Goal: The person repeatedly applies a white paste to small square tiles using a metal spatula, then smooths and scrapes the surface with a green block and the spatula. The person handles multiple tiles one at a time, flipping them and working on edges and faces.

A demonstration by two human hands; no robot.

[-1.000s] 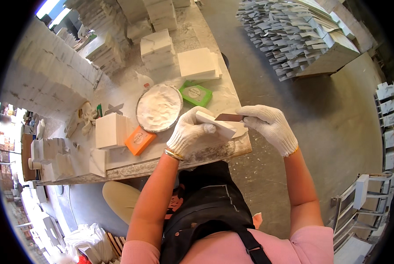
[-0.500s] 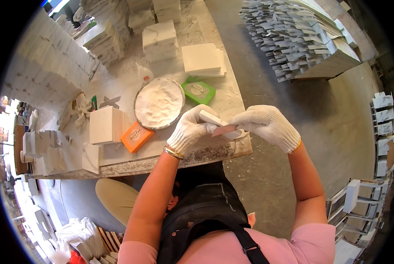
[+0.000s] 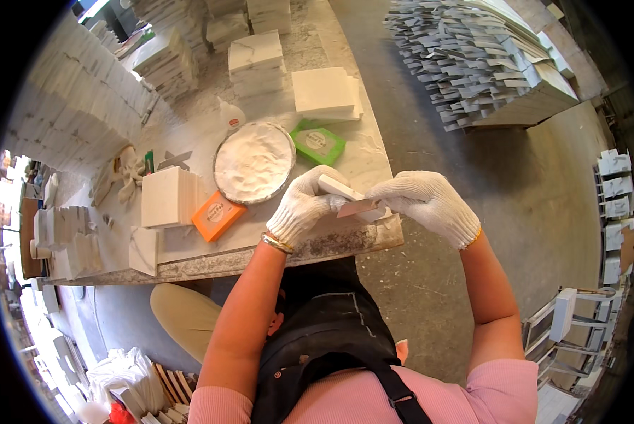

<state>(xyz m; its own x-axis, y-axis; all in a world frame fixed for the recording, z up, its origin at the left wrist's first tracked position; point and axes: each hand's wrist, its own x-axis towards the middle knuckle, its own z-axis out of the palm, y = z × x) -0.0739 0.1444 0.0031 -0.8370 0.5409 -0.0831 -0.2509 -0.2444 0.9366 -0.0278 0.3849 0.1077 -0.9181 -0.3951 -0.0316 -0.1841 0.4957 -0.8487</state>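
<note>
Two gloved hands meet over the tabletop's [image 3: 365, 159] near right corner: the left hand [image 3: 303, 205] has its grip closed on a white tile [image 3: 339, 187], held tilted, while the right hand [image 3: 426, 205] pinches a thin reddish-brown plate [image 3: 356, 208] across it. Whether tile and plate touch, I cannot tell. The step in hand looks like dressing or checking the tile's edge; the next move calls for a firm left hold and an even plate angle. Near the front edge lies an orange box [image 3: 218, 217]; beyond, a round dish [image 3: 293, 159] of white powder [image 3: 254, 162], then a green box [image 3: 318, 143] toward the right edge.
</note>
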